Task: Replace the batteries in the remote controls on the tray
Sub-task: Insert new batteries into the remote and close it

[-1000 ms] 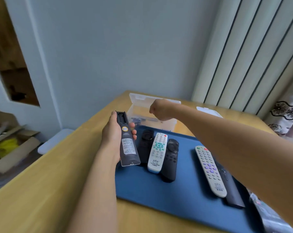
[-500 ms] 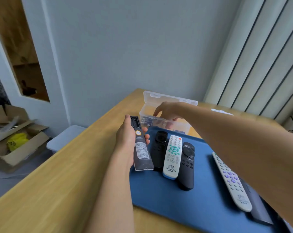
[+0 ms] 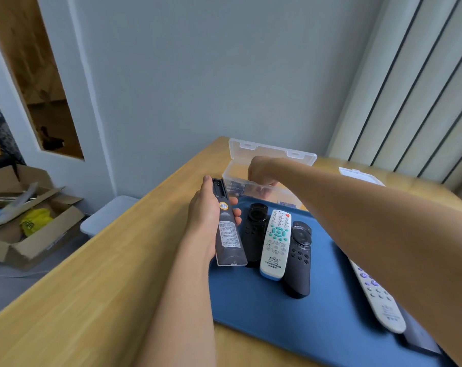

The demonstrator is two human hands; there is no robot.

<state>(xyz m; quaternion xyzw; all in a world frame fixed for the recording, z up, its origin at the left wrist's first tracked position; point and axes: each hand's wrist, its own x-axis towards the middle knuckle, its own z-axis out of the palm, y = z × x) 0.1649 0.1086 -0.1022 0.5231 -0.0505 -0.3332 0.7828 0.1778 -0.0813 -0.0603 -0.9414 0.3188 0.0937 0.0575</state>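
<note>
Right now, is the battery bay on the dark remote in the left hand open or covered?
Open: the dark remote faces back-up, cover off, its far-end slots exposed.

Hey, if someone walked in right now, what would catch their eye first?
Likely the black remote held back-up in the left hand, its battery bay open at the far end. Beyond it, the right hand dips into the clear plastic box at the table's far edge. Remotes lie on the blue tray, a white remote standing out.
</note>
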